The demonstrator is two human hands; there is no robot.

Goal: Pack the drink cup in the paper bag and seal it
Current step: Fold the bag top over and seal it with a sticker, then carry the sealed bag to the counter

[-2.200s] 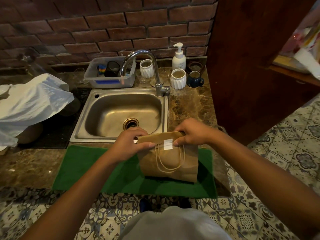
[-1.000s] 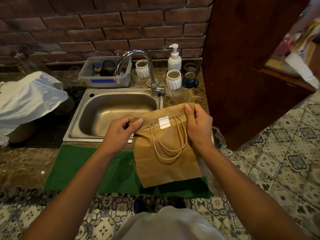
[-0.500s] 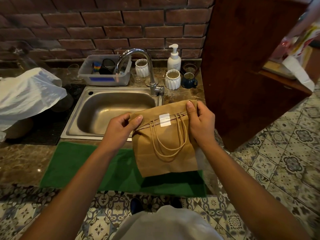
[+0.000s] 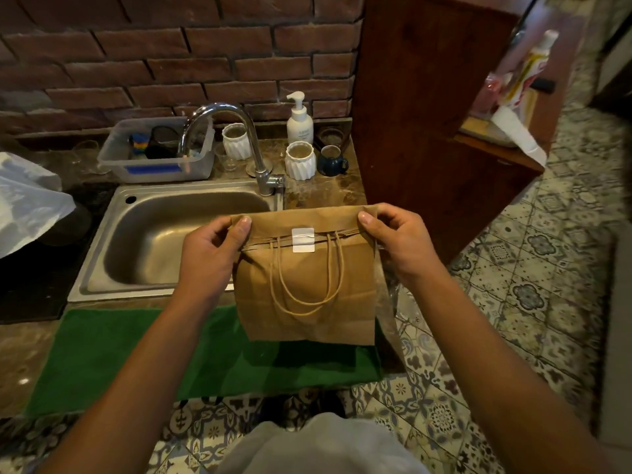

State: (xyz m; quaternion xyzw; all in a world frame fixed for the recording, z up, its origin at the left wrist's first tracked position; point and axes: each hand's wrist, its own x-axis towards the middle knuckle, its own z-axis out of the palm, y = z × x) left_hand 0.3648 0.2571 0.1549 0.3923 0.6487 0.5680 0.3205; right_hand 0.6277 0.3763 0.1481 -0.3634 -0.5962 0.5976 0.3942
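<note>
Left fingers: the thumb (image 4: 243,223) lies flat on the front of the folded top, the other fingers hidden behind the paper; closed in a pinch on the top left corner of the paper bag (image 4: 306,285)
Right fingers: the thumb (image 4: 366,220) presses the front of the fold, the rest curled behind; closed in a pinch on the bag's top right corner
Left hand (image 4: 208,258): raised beside the bag's left edge, forearm running down to the lower left
Right hand (image 4: 400,246): level with the left, forearm running down to the lower right
Paper bag: brown, held up between both hands, top folded forward; a white sticker (image 4: 303,239) bridges the fold's edge and the bag's front; two twisted paper handles (image 4: 306,295) hang in loops down the front
Drink cup: not visible; cannot tell from here whether it is inside
Below the bag: a green mat (image 4: 102,357) on the marble table (image 4: 20,343)
Behind: a steel sink (image 4: 164,234) with a curved tap (image 4: 232,131); a white pump bottle (image 4: 300,119), two white ribbed cups (image 4: 301,160) and a dark blue mug (image 4: 331,161) near the brick wall (image 4: 171,56)
Left edge: a white plastic bag (image 4: 27,203); a clear tub (image 4: 157,155) behind the sink
</note>
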